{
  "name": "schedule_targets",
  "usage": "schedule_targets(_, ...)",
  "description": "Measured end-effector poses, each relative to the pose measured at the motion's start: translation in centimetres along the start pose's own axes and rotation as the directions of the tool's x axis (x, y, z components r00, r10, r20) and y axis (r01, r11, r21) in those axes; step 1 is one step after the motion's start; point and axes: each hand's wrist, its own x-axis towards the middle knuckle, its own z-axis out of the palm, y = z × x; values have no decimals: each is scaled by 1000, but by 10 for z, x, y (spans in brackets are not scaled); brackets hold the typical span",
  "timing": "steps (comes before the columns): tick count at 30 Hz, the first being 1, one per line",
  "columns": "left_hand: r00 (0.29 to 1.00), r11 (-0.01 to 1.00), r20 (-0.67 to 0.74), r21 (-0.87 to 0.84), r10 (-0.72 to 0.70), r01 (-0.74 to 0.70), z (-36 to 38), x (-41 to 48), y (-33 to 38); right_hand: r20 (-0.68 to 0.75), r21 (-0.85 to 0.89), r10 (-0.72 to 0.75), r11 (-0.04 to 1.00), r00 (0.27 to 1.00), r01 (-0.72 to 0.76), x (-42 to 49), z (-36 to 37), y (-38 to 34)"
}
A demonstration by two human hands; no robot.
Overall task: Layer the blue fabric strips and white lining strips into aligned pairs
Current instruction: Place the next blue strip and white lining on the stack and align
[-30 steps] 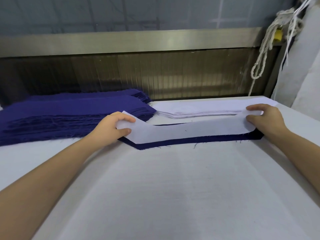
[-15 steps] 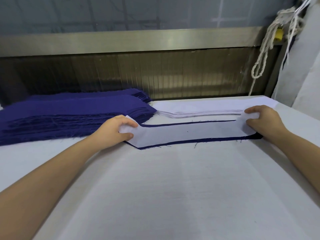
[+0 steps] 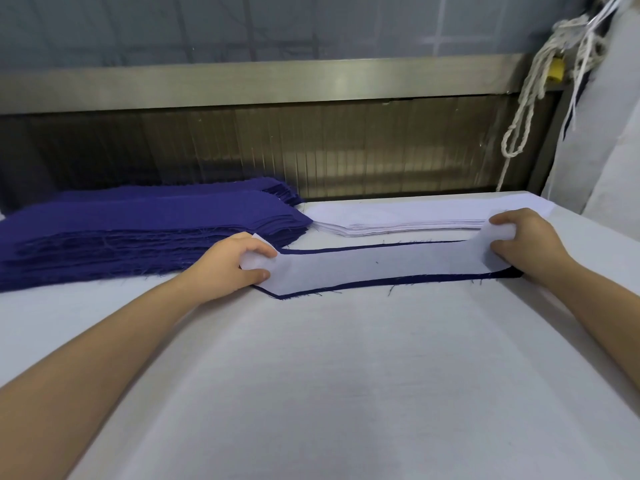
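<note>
1. White lining strip [image 3: 381, 268]: lies at 12 o'clock on the table [image 3: 346, 393], running 9-to-3, on top of one blue fabric strip [image 3: 507, 271]. A thin blue border shows along the far and near edges and at the angled 9 o'clock end, so the lining sits roughly centred.
2. Left hand [image 3: 232, 268]: thumb and fingers pinch the lining's 9 o'clock end, lifted slightly. Judged: this keeps the end free to shift sideways.
3. Right hand [image 3: 526, 247]: pinches the 3 o'clock end, which curls up off the blue. Judged: holding both ends keeps the lining taut, so the edges can be matched before it is laid flat.
4. Step judged: final alignment of this pair; the ends are not yet down.
5. Supply: blue stack [image 3: 138, 230] at 10 o'clock, white stack [image 3: 398, 220] at 1 o'clock, both behind the pair, within reach.
</note>
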Motion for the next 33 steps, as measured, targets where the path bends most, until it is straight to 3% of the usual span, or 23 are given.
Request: schedule_targets(33, 1000, 999, -5, 44, 0, 0, 2, -1, -4, 96, -370, 119, 926, 988, -76, 0, -2, -1)
